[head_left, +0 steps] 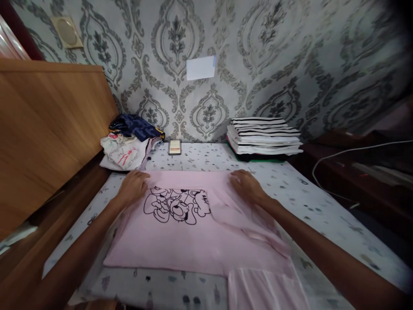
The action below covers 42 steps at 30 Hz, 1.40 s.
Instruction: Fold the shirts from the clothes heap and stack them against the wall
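Observation:
A pink T-shirt (167, 245) with a black line-drawn cartoon print lies spread on the patterned white sheet, its right part folded over and one sleeve reaching toward the front edge. My left hand (134, 186) rests at the shirt's far left corner, fingers curled on the cloth. At the far right corner, my right hand (247, 186) has its fingers bent against the pink fabric. Both sets of fingertips touch the shirt's far edge; how firmly they pinch it is partly hidden.
A stack of folded clothes (264, 137) stands at the back right. At the back left sits a heap of crumpled clothes (129, 142). Between them lies a small framed card (174, 147). A wooden cabinet (48, 129) borders the left; a white cable (322, 159) hangs at right.

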### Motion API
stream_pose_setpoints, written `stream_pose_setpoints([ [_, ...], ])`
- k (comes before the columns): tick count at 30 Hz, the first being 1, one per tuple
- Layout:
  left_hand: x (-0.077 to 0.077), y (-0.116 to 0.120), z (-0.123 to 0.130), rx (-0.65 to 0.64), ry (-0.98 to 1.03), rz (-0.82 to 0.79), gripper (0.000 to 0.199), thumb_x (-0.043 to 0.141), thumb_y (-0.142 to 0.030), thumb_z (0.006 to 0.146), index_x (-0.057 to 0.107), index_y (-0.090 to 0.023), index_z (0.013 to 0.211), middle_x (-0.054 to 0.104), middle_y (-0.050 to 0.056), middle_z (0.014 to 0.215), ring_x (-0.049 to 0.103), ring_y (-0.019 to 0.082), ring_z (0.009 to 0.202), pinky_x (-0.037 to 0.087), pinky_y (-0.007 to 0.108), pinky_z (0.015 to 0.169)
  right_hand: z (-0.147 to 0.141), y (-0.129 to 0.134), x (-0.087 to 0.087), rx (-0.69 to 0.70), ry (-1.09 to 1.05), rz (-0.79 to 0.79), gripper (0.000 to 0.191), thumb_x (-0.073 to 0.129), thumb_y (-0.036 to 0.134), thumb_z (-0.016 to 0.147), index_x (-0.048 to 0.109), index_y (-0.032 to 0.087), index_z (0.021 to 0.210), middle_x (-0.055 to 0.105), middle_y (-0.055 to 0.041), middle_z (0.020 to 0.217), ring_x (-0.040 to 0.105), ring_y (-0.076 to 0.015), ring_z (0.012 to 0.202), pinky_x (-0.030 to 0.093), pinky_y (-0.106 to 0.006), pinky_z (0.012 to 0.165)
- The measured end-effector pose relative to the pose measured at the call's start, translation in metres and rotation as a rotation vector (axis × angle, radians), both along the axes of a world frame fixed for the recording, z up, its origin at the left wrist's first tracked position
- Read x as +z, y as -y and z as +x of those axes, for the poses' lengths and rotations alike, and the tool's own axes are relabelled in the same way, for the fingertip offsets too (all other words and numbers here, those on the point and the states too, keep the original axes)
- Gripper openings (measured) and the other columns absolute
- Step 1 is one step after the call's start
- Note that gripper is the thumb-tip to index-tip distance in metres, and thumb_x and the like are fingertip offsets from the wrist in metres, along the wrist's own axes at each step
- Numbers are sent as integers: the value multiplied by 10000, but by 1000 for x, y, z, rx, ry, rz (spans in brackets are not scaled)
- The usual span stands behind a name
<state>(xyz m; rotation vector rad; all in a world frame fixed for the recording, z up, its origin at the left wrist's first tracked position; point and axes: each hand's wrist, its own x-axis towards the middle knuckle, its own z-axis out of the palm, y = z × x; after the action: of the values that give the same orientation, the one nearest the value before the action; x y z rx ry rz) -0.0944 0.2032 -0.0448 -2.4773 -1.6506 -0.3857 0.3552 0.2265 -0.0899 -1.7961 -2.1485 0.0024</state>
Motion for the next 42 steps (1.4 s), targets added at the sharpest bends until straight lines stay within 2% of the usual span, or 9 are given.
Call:
stream_pose_setpoints([
  [5,-32,-31,41,-26,156,-218,585,280,-407,996,468,-84,1445,499,174,1509,474,259,1392,378,410,1143,-16,-4,-21,45,15,-5,458,390,415,985,582,114,1271,581,-208,1382,511,-311,1322,399,-440,1113],
  [10,-57,-51,2,24,-22,-202,628,305,-472,988,437,-71,1453,407,216,1560,318,309,1489,277,511,1186,-7,1,-30,42,71,-33,593,354,485,994,473,81,1412,451,-229,1519,395,-327,1432,314,-469,1182],
  [15,-61,-59,-30,-3,-70,-188,663,239,-461,987,405,-51,1482,393,207,1572,312,275,1495,270,464,1203,-6,1,-28,30,28,-56,608,374,496,994,447,103,1453,424,-198,1554,348,-325,1466,280,-478,1206],
  [23,-51,-46,-21,-37,-66,-18,556,275,-379,964,545,-86,1352,548,207,1447,475,319,1378,367,505,1145,10,33,-3,24,-316,-96,457,458,339,977,559,149,1381,556,-158,1454,520,-291,1345,390,-475,1149],
  [27,-32,-10,35,-175,-13,131,432,321,-293,972,583,-117,1267,618,194,1313,554,308,1241,431,484,1076,17,57,8,63,-462,-44,350,505,255,948,663,225,1259,641,-93,1361,585,-272,1261,448,-473,1083],
  [32,-11,50,148,-772,-80,70,343,354,-166,1007,601,-182,1245,644,130,1260,579,238,1192,467,414,1010,7,58,9,131,-658,-76,261,545,222,904,748,217,1068,748,-55,1123,676,-229,1034,516,-398,953],
  [34,-7,68,182,-919,-123,83,367,357,-119,1001,582,-172,1286,636,143,1279,558,243,1233,447,426,1028,3,58,4,168,-766,-97,236,566,252,888,758,203,1017,758,-56,1058,683,-220,978,525,-378,911],
  [38,-3,93,227,-996,-131,90,409,321,-138,1009,558,-149,1342,631,157,1305,570,261,1219,446,428,1013,3,61,-7,197,-960,-120,218,602,311,866,757,189,959,756,-67,1003,684,-215,965,518,-385,922],
  [42,-1,104,261,-912,-3,-99,429,364,-100,940,635,-221,1249,698,92,1129,641,258,1051,492,387,886,5,62,-9,192,-999,-114,226,624,353,858,748,185,945,755,-65,981,681,-221,961,510,-400,933],
])
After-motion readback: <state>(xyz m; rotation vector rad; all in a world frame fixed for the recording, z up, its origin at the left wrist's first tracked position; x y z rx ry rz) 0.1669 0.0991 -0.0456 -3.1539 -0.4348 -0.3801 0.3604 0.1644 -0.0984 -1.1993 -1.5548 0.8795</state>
